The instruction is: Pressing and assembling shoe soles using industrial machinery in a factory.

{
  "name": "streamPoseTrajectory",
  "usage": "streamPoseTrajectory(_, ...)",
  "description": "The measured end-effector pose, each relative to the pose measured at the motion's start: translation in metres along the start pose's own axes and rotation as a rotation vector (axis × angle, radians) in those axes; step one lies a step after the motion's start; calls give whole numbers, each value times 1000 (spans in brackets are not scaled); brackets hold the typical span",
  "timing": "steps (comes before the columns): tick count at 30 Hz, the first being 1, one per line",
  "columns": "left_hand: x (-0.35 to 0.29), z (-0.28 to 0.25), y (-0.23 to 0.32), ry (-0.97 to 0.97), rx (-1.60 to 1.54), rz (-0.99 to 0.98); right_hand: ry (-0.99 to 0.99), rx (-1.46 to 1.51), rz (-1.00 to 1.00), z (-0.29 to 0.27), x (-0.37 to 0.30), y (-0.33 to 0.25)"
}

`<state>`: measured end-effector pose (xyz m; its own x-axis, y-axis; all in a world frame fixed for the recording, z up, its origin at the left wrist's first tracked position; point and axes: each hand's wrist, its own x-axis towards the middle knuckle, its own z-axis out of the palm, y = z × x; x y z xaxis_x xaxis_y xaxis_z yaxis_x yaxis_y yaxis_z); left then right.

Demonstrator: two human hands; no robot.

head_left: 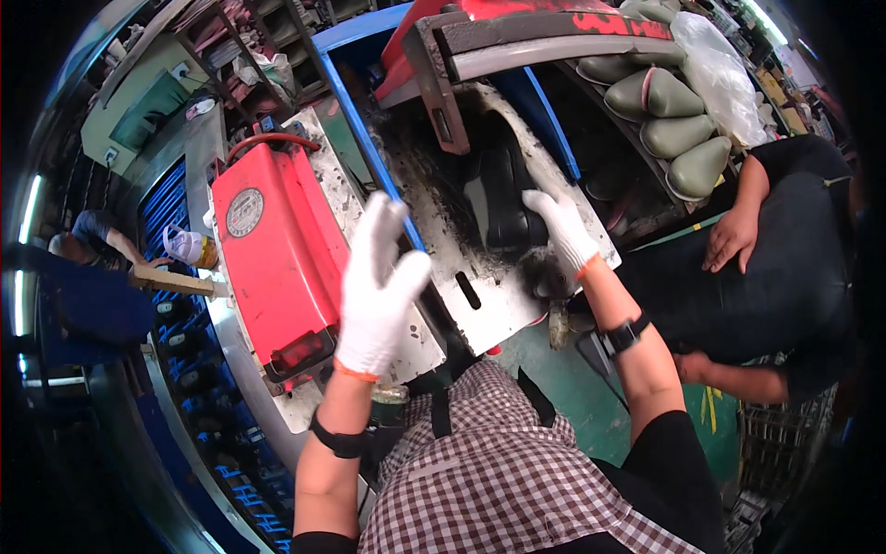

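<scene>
My left hand (pixel 378 291), in a white knit glove, is raised in front of the red machine cover. Its fingers are stretched out and the thumb stands apart; it holds nothing. A black shoe (pixel 509 198) rests on the worn, black-smeared metal plate (pixel 498 309) beneath a red machine head (pixel 544 28). My right hand (pixel 565 229), gloved the same way, is at the right side of the shoe, fingers bent against its edge; part of the grip is hidden. A slot is cut through the plate's near part.
The red cover (pixel 281 249) stands left of the plate. Blue frame bars (pixel 374 157) flank the work spot. Green shoe lasts (pixel 678 134) and a clear plastic bag (pixel 715 78) lie on a rack at upper right. A co-worker in dark clothes (pixel 784 249) is close on my right; another person (pixel 92 245) is far left.
</scene>
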<state>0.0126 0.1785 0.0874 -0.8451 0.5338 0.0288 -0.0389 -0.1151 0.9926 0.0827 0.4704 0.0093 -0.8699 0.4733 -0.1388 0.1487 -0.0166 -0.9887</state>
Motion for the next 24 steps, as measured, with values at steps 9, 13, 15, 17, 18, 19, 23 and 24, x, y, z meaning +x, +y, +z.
streamPoseTrajectory(9, 77, 13, 84, 171, 89, 474, 66, -1213, -187, 18, 66, 17)
streamPoseTrajectory(13, 109, 26, 115, 152, 174, 665, -103, -1365, -194, 29, 70, 16)
streamPoseTrajectory(15, 105, 86, 160, 480, -124, 359, -75, -1348, -236, 19, 71, 24)
streamPoseTrajectory(17, 109, 86, 156, 253, 478, 779, -67, -1354, -285, 18, 68, 23)
streamPoseTrajectory(18, 119, 78, 162, 261, 479, 781, -91, -1376, -267, 20, 66, 22)
streamPoseTrajectory(19, 134, 64, 171, 44, 564, 710, -113, -1400, -248, 21, 65, 20)
streamPoseTrajectory(23, 178, 67, 182, -403, 659, 781, -96, -1394, -250, 16, 66, 24)
streamPoseTrajectory(24, 185, 67, 186, -362, 774, 684, -96, -1385, -273, 18, 67, 23)
